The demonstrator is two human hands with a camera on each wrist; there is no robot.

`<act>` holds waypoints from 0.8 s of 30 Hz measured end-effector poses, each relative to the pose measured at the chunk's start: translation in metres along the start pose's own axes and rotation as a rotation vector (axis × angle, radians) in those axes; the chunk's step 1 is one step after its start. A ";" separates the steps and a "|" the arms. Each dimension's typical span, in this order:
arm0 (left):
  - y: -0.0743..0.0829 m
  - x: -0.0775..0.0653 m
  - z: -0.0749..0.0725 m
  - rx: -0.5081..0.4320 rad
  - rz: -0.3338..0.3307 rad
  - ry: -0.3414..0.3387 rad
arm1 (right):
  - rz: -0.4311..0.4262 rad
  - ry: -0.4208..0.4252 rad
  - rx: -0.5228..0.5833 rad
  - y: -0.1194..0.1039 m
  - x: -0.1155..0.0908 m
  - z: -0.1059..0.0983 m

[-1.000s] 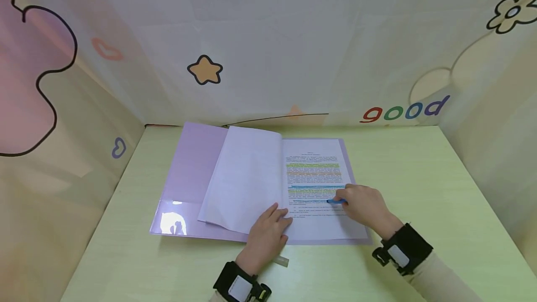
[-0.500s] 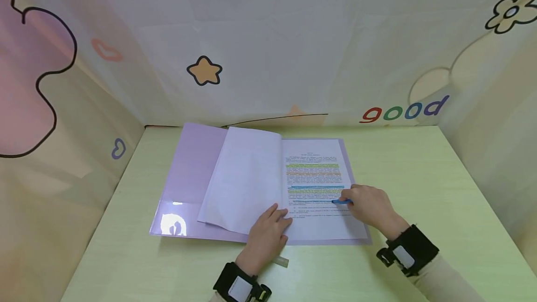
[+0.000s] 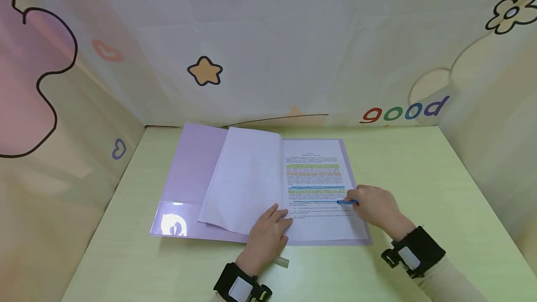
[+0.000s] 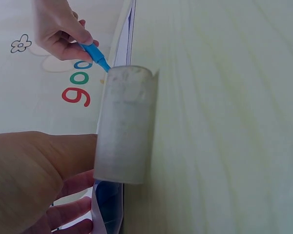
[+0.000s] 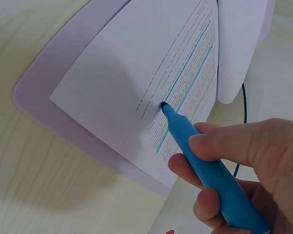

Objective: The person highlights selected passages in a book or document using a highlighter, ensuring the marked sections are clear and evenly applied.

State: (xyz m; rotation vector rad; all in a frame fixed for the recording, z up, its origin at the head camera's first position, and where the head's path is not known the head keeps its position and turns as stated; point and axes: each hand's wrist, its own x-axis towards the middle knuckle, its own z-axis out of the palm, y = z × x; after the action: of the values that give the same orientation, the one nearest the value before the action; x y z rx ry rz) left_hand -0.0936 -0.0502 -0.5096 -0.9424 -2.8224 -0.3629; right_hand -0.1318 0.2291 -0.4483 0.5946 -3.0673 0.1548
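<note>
My right hand (image 3: 375, 205) pinches a blue highlighter (image 5: 205, 165) between thumb and fingers. Its dark tip touches a printed page (image 5: 112, 73) at the right end of a fresh blue line. Yellow-green, orange and blue marks cross the text on that page (image 3: 314, 227). The sheets belong to an open purple folder (image 3: 201, 153), with a turned white leaf (image 3: 247, 171) on its left side. My left hand (image 3: 268, 234) rests near the fold at the bottom, fingers loosely spread over the paper.
A small greyish translucent piece (image 3: 281, 261), cylinder-like in the left wrist view, lies on the pale green table (image 3: 419, 176) beside my left hand. A curtain (image 3: 268, 50) with printed drawings stands behind the table.
My right hand has slid to the right with the highlighter, and the blue line on the page has grown longer. The left hand has stayed in place.
</note>
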 end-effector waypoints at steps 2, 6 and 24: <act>0.000 0.000 0.000 -0.005 0.001 0.005 | 0.001 0.003 0.002 0.001 -0.001 -0.001; 0.000 0.000 0.000 -0.005 0.004 0.011 | 0.001 0.012 0.001 0.004 -0.003 -0.002; 0.001 -0.001 -0.002 -0.011 -0.013 -0.012 | 0.024 -0.009 0.006 0.013 -0.008 -0.005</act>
State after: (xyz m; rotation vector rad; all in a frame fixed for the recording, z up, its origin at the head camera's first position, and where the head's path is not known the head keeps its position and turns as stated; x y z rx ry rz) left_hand -0.0926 -0.0504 -0.5078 -0.9312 -2.8415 -0.3759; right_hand -0.1294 0.2447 -0.4449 0.5598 -3.0846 0.1628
